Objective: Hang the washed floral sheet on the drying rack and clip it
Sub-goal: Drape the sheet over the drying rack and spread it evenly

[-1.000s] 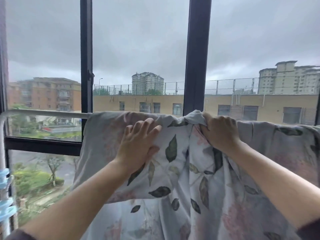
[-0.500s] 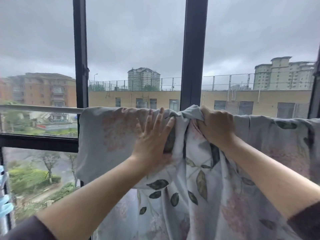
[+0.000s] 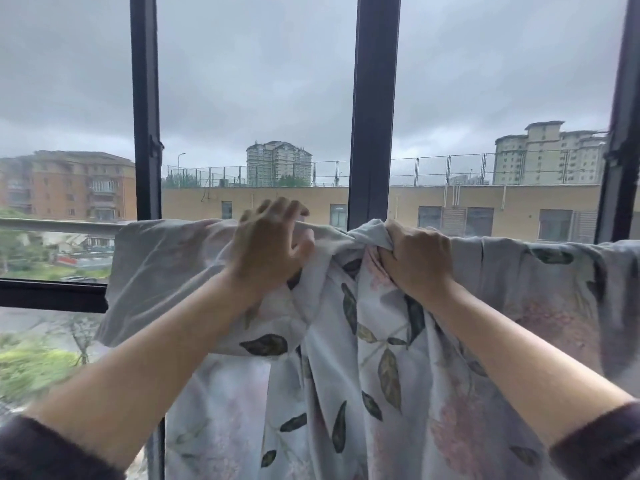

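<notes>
Right grip [image 3: 415,261] is a tight fist, bunching the floral sheet [image 3: 381,375] up at the drying rack rail [image 3: 52,225]. Left grip [image 3: 270,244], just beside it, curls its fingers over the top fold, slightly blurred. Sheet's draped over the rail, hanging below both grips; bare rail shows left of them.

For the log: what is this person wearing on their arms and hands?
Both arms wear dark, fuzzy, knit-looking sleeves. The left sleeve and right sleeve are pushed back, so the forearms are bare. The left hand and right hand are bare too: no gloves, and no watch or bracelet shows at either wrist. The left hand is motion-blurred, so rings cannot be ruled out there.
</notes>
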A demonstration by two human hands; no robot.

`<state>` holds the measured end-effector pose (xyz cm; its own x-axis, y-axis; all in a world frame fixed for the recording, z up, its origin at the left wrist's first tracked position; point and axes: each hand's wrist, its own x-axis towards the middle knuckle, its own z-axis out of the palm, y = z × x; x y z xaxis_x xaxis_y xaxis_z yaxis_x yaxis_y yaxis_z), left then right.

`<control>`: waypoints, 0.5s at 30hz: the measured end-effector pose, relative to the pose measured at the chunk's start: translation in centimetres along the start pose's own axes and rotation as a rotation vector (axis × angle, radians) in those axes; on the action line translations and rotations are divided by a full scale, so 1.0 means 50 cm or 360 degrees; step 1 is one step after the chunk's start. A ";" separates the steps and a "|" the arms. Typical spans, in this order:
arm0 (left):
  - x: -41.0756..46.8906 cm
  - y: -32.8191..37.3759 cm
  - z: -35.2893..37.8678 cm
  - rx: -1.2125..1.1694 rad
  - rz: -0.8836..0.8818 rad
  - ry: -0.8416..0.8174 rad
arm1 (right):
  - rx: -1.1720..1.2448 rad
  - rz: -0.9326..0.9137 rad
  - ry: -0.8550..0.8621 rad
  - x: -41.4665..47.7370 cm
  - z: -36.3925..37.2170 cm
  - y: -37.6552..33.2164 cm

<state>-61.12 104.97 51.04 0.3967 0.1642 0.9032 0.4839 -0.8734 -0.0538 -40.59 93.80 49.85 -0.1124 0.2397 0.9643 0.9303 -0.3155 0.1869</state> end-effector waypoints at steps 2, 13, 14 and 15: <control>-0.053 0.045 0.012 0.0186 0.0248 -0.0262 | -0.0020 -0.0010 0.0024 -0.001 -0.001 0.000; 0.057 -0.121 -0.027 0.0410 -0.0541 -0.0511 | -0.0108 -0.0005 0.0064 0.000 -0.005 0.003; 0.054 -0.123 -0.033 0.0320 -0.0602 -0.0552 | -0.0102 -0.0002 0.0065 -0.002 -0.006 0.005; 0.041 -0.115 -0.034 0.0205 -0.0558 -0.0525 | -0.0096 0.0000 0.0060 -0.002 -0.006 0.008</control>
<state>-64.42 109.54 53.93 0.4084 0.5923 0.6946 0.7164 -0.6795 0.1583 -40.32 93.40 49.89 -0.1266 0.2054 0.9705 0.9078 -0.3704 0.1968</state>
